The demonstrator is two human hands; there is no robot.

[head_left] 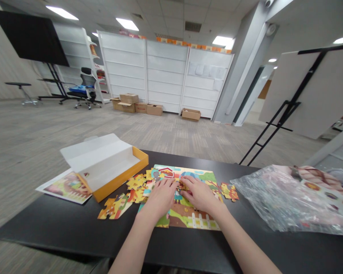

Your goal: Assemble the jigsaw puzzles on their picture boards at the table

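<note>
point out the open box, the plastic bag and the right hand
open box (120, 176): head view, on its yellow side wall
plastic bag (277, 205): head view, on its clear crinkled front
right hand (199, 193): head view, on the back of the hand

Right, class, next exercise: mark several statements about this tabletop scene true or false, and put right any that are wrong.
1. The open cardboard box with yellow sides and a white inside stands to the left of the colourful, partly assembled picture puzzle. True.
2. The crinkled, clear plastic bag lies on the floor. False: it lies on the black, flat-topped table, to the right of the puzzle.
3. The bare left hand and bare right hand are both over the puzzle. True.
4. A white picket fence is printed along the puzzle's far edge. False: it is along the near edge.
5. Yellow, irregularly shaped cardboard pieces lie between the box and the puzzle. True.
</note>
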